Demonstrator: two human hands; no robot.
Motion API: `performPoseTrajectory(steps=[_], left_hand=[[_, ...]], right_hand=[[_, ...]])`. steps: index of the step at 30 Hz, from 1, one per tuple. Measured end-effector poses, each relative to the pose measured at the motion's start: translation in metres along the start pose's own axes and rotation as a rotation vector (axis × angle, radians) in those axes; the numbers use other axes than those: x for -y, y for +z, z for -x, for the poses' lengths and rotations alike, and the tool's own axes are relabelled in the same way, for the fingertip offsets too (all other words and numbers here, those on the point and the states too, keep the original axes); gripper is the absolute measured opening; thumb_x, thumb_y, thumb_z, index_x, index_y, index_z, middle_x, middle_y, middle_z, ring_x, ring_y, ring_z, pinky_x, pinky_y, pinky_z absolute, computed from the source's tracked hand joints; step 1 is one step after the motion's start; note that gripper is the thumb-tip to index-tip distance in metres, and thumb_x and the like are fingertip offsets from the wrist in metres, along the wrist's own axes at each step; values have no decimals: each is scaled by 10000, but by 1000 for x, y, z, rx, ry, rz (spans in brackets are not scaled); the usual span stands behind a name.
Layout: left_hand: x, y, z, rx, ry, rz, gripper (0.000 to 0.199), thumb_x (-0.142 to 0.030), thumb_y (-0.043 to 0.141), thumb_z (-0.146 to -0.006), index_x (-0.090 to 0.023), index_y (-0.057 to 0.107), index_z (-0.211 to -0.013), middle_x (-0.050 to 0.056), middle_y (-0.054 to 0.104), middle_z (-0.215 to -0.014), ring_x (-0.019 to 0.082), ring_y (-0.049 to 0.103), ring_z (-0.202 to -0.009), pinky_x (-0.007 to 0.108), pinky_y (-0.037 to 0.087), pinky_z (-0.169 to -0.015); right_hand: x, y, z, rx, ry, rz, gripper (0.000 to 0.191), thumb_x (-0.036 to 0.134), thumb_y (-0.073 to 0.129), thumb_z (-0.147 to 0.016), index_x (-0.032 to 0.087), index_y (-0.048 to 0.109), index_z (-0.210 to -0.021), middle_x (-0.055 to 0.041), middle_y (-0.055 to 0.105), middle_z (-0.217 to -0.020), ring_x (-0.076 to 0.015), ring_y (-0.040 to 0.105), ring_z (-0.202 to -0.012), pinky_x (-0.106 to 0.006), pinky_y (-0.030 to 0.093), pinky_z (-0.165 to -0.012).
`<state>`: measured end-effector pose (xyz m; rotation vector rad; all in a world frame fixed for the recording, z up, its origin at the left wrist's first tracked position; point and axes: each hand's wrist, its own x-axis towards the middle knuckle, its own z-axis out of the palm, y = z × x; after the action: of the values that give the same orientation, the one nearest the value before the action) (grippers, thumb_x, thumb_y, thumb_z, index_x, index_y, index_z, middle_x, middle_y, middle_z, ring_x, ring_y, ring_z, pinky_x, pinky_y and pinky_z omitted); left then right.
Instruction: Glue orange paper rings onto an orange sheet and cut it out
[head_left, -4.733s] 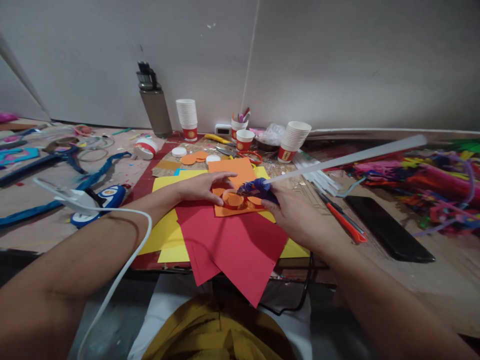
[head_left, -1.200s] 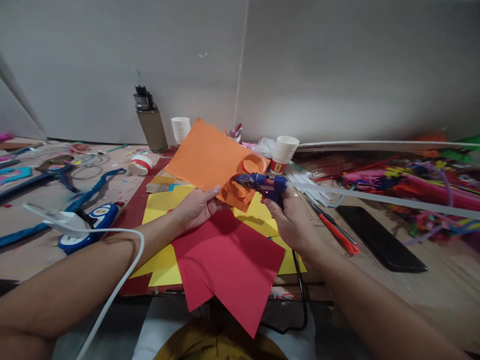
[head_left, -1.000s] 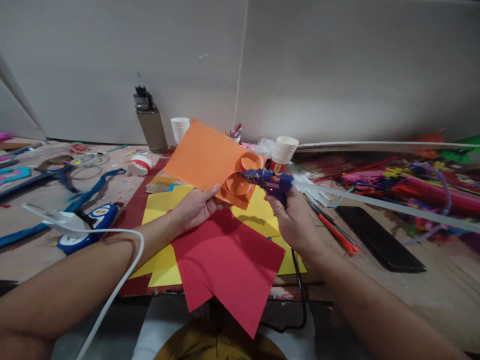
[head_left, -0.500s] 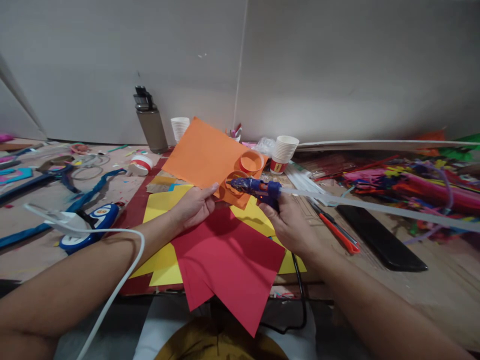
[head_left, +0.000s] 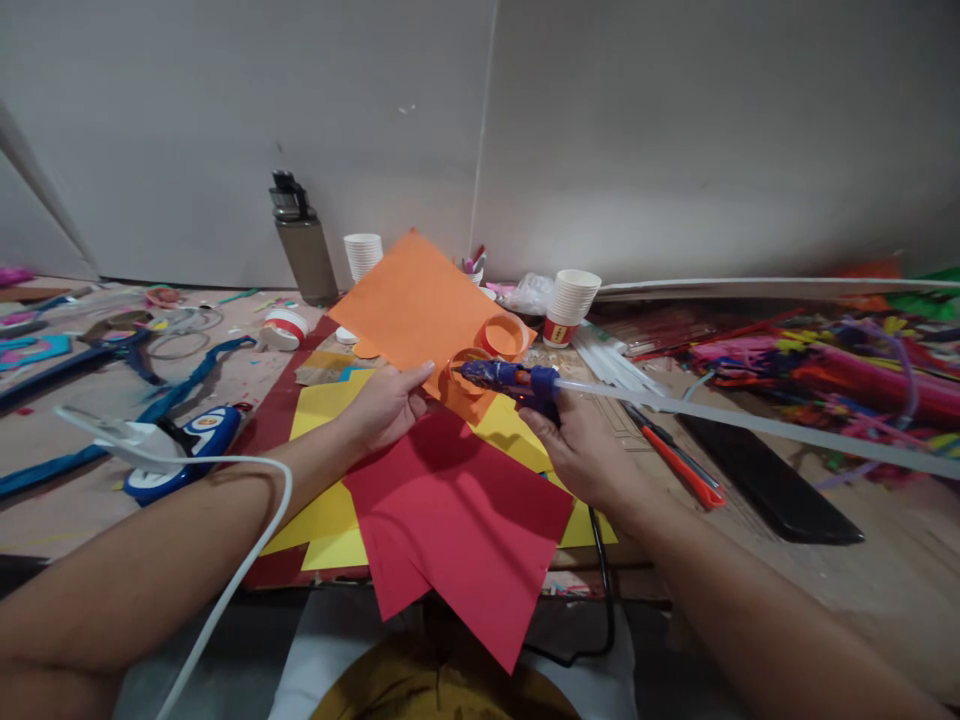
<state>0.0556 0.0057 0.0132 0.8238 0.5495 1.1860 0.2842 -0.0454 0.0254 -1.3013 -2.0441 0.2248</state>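
Observation:
My left hand (head_left: 390,408) pinches the near edge of an orange paper sheet (head_left: 412,300) between thumb and fingers, holding it tilted above other paper. Two short round cup pieces with orange insides, a far one (head_left: 505,336) and a near one (head_left: 456,362), stand on the sheet's right part. My right hand (head_left: 581,450) is wrapped round the handle of a blue glue gun (head_left: 517,378). Its nozzle points left at the near cup piece; whether they touch I cannot tell. A long translucent glue stick (head_left: 750,425) sticks out of its back. Beneath lie red sheets (head_left: 465,510) and yellow sheets (head_left: 326,425).
Stacked paper cups (head_left: 571,300) and a bottle (head_left: 306,245) stand by the wall. Right: an orange cutter (head_left: 686,470), a black phone-like slab (head_left: 772,480) and colourful pipe cleaners (head_left: 810,365). Left: a blue-white power strip (head_left: 184,460) with a white cable (head_left: 281,500) crossing my forearm.
The orange sheet has turned slightly clockwise in my left hand, carrying the cup pieces with it. The glue gun stays at the near cup piece, almost unmoved.

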Motion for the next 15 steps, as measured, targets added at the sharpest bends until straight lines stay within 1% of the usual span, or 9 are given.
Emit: performPoseTrajectory(steps=[3,5,8,11,13,15], left_hand=[[2,1,2,1,-38,-54,233,-139,554,-874,-126,633,-1092,116,714,-1105,219,706,-936,380,606,-815],[4,2,2,-13,-16,-88,216,-152,577,-858,-129,639,-1064,114,715,-1091,221,700,-944,377,601,-811],[6,0,0,-45,82,-145,223,-209,616,-840,-138,638,-1051,99,719,-1055,217,684,-967,366,574,-851],[7,-4,-2,-123,228,-320,230,-301,625,-845,-151,646,-1018,73,722,-1002,199,673,-941,329,549,-852],[7,-8,-2,-175,303,-459,220,-349,630,-843,-156,663,-945,61,723,-928,197,663,-935,302,531,-844],[6,-12,-2,-204,338,-545,219,-383,646,-831,-166,667,-851,51,715,-829,207,655,-931,291,520,-831]], right_hand=[[1,-1,-1,-52,-12,52,278,306,477,-925,169,561,-1152,-119,668,-1035,-268,620,-928,-393,484,-797],[1,-2,-2,-82,-3,106,282,304,473,-924,162,561,-1151,-132,664,-1045,-283,618,-944,-404,481,-799],[2,-2,-3,-109,4,170,267,288,467,-923,169,554,-1145,-143,655,-1085,-289,615,-975,-405,481,-799],[4,-1,-3,-103,10,229,234,267,468,-917,185,560,-1117,-135,654,-1073,-286,615,-958,-404,482,-778],[7,0,-2,-80,23,286,216,263,474,-911,184,577,-1084,-141,657,-1052,-299,610,-936,-415,479,-754],[10,1,-1,-43,33,315,218,263,474,-911,175,588,-1074,-149,659,-1055,-307,609,-921,-416,475,-739]])
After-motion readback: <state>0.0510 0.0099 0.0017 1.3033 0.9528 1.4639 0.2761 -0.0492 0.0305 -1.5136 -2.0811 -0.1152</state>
